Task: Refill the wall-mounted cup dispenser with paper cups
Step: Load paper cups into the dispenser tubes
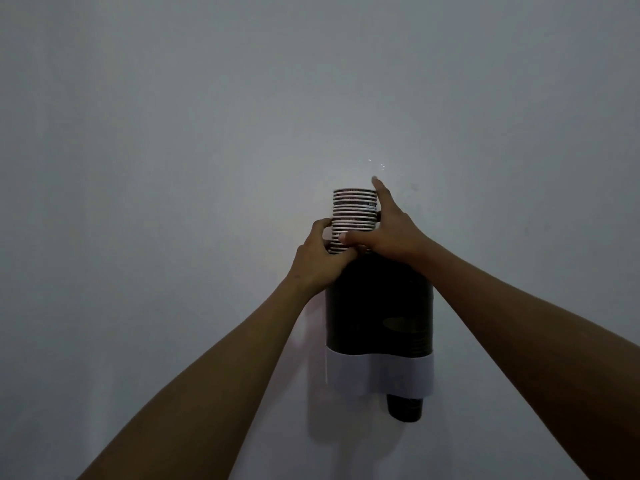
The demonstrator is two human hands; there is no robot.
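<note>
A dark cylindrical cup dispenser (379, 306) hangs on the wall, with a white band (381, 375) around its lower part. A stack of paper cups (354, 209) with white rims sticks up out of its top opening. My left hand (320, 258) grips the stack's lower left side at the dispenser's mouth. My right hand (384, 230) holds the stack from the right, thumb across the front and forefinger stretched up beside the top rims. One dark cup (404, 407) pokes out of the bottom of the dispenser.
A plain grey-white wall (173, 168) fills the view all around the dispenser. The light is dim. Both my forearms reach up from the lower corners.
</note>
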